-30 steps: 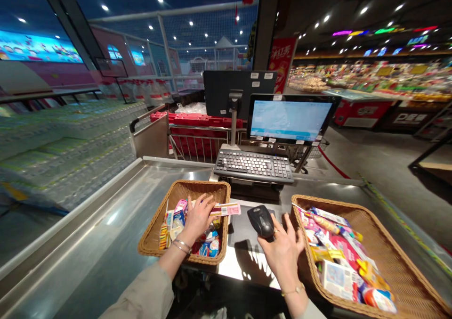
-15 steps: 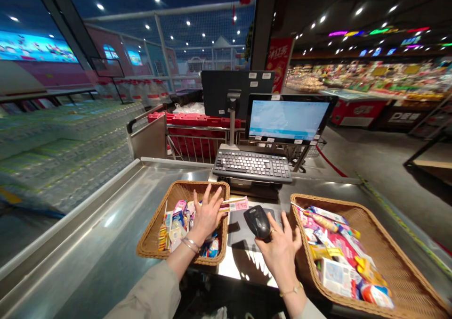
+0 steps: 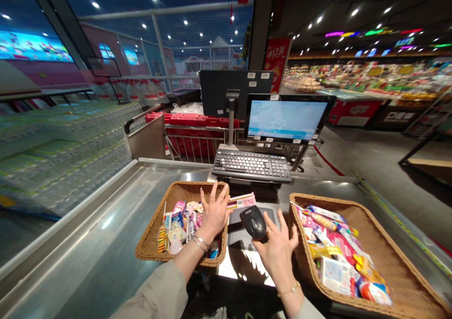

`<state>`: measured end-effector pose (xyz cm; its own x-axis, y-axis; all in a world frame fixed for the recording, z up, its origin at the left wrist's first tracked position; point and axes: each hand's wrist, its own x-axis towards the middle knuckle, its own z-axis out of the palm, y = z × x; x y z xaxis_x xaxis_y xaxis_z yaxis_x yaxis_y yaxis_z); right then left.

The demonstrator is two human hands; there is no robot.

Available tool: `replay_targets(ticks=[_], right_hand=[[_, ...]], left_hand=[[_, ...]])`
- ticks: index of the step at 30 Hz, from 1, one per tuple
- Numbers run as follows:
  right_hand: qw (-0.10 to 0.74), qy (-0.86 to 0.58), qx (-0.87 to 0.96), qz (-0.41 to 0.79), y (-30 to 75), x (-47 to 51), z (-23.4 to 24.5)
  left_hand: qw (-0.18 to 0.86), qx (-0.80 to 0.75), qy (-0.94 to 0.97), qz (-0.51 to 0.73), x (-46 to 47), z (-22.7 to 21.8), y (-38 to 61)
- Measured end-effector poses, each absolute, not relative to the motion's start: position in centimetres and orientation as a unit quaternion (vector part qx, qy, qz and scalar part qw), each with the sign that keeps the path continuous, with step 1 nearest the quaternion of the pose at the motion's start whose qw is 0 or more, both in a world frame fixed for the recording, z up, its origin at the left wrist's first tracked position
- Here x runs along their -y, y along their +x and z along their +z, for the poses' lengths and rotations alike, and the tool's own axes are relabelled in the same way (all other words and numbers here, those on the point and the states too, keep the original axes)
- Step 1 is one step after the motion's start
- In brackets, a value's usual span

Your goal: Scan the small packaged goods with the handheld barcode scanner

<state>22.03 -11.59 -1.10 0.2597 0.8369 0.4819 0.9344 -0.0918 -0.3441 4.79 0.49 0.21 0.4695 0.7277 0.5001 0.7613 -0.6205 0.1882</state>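
Observation:
Over the right part of the left wicker basket [image 3: 150, 232], my left hand [image 3: 214, 215] grips a long, narrow pink-and-white packet [image 3: 246, 200] near its thumb side, its other fingers fanned out. The packet sticks out to the right past the rim, with a barcode on it. My right hand [image 3: 278, 250] holds a black handheld barcode scanner [image 3: 253, 222] between thumb and fingers, remaining fingers spread. The scanner's head is just below the packet. Small colourful packages [image 3: 178, 222] fill the left basket.
A right wicker basket [image 3: 395, 267] holds more packaged goods [image 3: 341, 248]. Behind the hands stand a keyboard [image 3: 252, 163] and a lit monitor [image 3: 286, 118]. A metal counter [image 3: 106, 229] stretches left, and a shopping cart [image 3: 192, 144] stands beyond it.
My left hand has moved a little to the right with the pink packet, which extends farther over the scanner. The right hand and scanner have shifted slightly left.

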Motion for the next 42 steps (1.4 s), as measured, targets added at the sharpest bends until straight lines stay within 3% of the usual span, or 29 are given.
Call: replay_targets(ticks=[13, 42], right_hand=[[0.315, -0.729, 0.603, -0.075, 21.7, 11.5, -0.9], [0.316, -0.740, 0.584, -0.109, 23.5, 12.6, -0.8]], left_hand=[[0.126, 0.456, -0.853, -0.222, -0.8, -0.2, 4.9], [0.123, 0.435, -0.859, -0.241, -0.9, 0.6, 7.0]])
